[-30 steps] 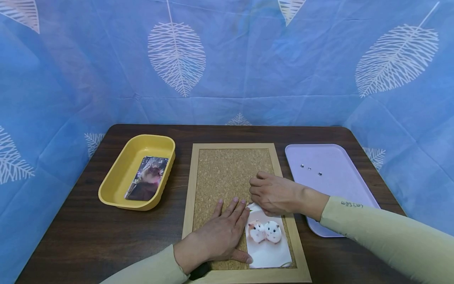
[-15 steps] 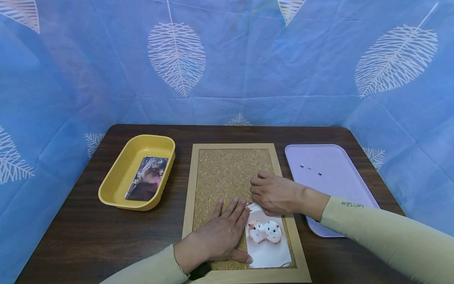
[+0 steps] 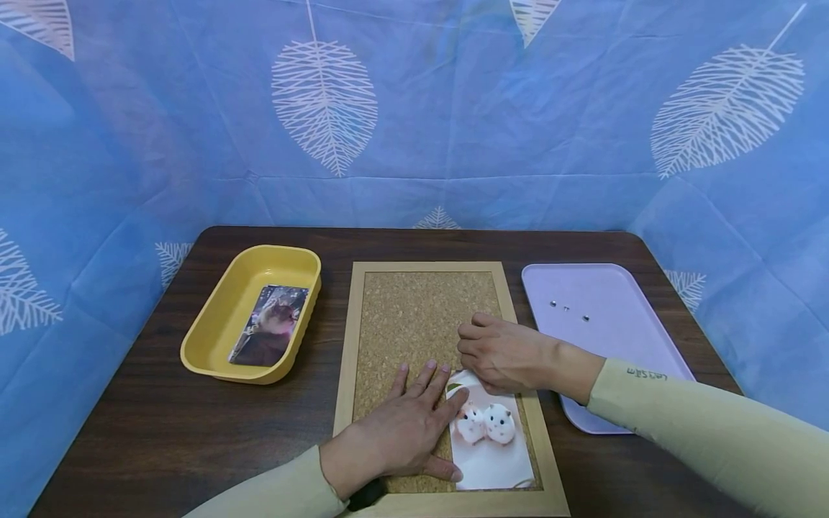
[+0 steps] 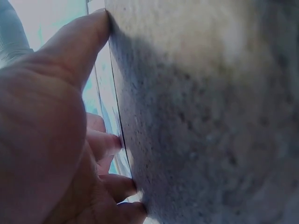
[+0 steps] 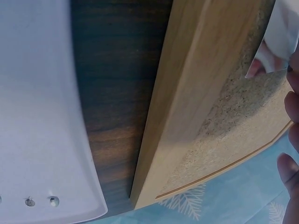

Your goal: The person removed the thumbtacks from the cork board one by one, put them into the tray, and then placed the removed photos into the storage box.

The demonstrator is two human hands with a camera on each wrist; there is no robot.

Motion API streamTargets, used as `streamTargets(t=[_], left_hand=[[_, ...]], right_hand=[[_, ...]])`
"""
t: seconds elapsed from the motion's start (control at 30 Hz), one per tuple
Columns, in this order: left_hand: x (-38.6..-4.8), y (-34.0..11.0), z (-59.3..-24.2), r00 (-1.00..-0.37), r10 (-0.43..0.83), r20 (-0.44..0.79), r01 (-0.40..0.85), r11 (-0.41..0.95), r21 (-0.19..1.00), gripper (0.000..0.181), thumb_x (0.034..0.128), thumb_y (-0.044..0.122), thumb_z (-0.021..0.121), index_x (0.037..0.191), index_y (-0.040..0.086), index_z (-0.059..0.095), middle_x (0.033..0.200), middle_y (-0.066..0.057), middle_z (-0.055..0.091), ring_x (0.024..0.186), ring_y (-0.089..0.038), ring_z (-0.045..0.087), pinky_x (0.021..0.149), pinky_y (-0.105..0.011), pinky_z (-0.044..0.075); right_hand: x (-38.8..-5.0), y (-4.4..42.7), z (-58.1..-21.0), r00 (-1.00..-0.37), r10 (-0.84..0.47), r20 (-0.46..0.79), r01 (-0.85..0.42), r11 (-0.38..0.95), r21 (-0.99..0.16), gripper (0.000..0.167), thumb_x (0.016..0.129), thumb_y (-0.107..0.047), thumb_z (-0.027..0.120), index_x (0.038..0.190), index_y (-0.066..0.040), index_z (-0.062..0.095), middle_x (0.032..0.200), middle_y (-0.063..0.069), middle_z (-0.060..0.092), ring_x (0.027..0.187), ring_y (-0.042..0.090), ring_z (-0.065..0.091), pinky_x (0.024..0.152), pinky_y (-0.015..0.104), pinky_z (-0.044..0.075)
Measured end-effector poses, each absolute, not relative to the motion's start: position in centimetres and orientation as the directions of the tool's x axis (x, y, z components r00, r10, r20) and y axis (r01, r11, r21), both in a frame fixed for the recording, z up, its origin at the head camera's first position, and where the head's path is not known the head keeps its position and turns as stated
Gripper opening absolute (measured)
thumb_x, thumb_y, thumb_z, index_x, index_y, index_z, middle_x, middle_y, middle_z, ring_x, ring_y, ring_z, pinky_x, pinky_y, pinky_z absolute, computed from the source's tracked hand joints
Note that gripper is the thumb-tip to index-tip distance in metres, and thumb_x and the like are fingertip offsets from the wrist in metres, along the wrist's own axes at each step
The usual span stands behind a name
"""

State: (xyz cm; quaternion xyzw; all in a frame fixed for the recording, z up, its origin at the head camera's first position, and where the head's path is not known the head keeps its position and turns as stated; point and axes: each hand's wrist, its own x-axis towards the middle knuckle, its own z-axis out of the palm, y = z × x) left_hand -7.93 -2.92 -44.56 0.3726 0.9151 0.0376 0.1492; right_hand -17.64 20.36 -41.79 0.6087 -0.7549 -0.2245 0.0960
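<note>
A photo of two white toy hamsters [image 3: 484, 424] lies on a cork board [image 3: 414, 309] with a wooden frame, at its lower right. My left hand [image 3: 398, 432] rests spread on the cork beside it; the index finger reaches over the photo, and the thumb touches its left edge. At the photo's top edge, the fingers of my right hand [image 3: 501, 352] are curled. They seem to pinch a thumbtack, mostly hidden; only a dark speck shows by a fingertip in the right wrist view. The photo's top corner [image 5: 268, 63] stands slightly off the cork there.
To the left, a yellow bin [image 3: 207, 338] holds a dark-pink photo [image 3: 272, 327]. A lilac tray [image 3: 622, 345] on the right bears small silver thumbtacks [image 3: 586, 317], partly under the right forearm. All stand on a dark wooden table [image 3: 149, 424] before a blue leaf-patterned cloth [image 3: 414, 108].
My left index finger has shifted right, from beside the photo onto its upper left part. The right hand stays at the photo's top edge, practically still.
</note>
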Motion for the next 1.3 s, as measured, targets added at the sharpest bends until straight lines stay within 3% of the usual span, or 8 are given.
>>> streamTargets(t=[0.27, 0.53, 0.8, 1.07, 1.3], left_hand=[[-8.1, -2.6, -44.4, -0.672, 0.696, -0.254, 0.673, 0.717, 0.184, 0.104, 0.0836, 0.083, 0.063, 0.169, 0.035, 0.027, 0.176, -0.016, 0.017, 0.163, -0.037, 0.015, 0.126, -0.066, 0.023], [-8.1, -2.7, -44.6, -0.675, 0.693, -0.255, 0.672, 0.719, 0.176, 0.104, 0.0828, 0.084, 0.064, 0.168, 0.036, 0.028, 0.176, -0.015, 0.018, 0.163, -0.037, 0.014, 0.126, -0.066, 0.023], [-8.2, -2.9, -44.9, -0.670, 0.699, -0.249, 0.668, 0.715, 0.208, 0.103, 0.0835, 0.082, 0.065, 0.168, 0.035, 0.028, 0.177, -0.015, 0.016, 0.164, -0.037, 0.013, 0.127, -0.066, 0.021], [-8.1, -2.9, -45.0, -0.670, 0.700, -0.246, 0.670, 0.714, 0.205, 0.104, 0.0833, 0.082, 0.066, 0.168, 0.035, 0.027, 0.177, -0.015, 0.015, 0.164, -0.036, 0.012, 0.127, -0.066, 0.020], [-8.1, -3.0, -44.9, -0.669, 0.702, -0.245, 0.672, 0.712, 0.205, 0.105, 0.0838, 0.081, 0.066, 0.169, 0.034, 0.027, 0.177, -0.015, 0.014, 0.164, -0.036, 0.012, 0.127, -0.066, 0.020]], right_hand=[[-17.6, 20.5, -41.1, -0.231, -0.970, -0.069, -0.873, 0.176, 0.454, 0.020, 0.096, -0.039, 0.070, 0.096, -0.019, 0.070, 0.097, -0.004, 0.066, 0.090, 0.018, 0.045, 0.083, 0.036, 0.039], [-17.6, 20.5, -40.2, -0.237, -0.970, -0.046, -0.862, 0.188, 0.470, 0.020, 0.095, -0.038, 0.071, 0.092, -0.018, 0.069, 0.097, -0.003, 0.067, 0.091, 0.019, 0.047, 0.084, 0.037, 0.041], [-18.6, 22.8, -39.9, -0.284, -0.956, 0.071, -0.856, 0.286, 0.432, 0.019, 0.092, -0.030, 0.075, 0.083, -0.017, 0.064, 0.090, 0.000, 0.065, 0.088, 0.022, 0.050, 0.082, 0.039, 0.043], [-20.6, 28.0, -40.0, -0.438, -0.882, 0.176, -0.808, 0.472, 0.353, 0.015, 0.081, -0.015, 0.075, 0.076, -0.012, 0.061, 0.079, 0.002, 0.059, 0.081, 0.024, 0.049, 0.072, 0.040, 0.042], [-21.4, 32.1, -40.8, -0.612, -0.781, 0.127, -0.729, 0.619, 0.293, 0.013, 0.081, -0.014, 0.082, 0.081, -0.010, 0.070, 0.078, 0.001, 0.061, 0.081, 0.024, 0.049, 0.070, 0.043, 0.044]])
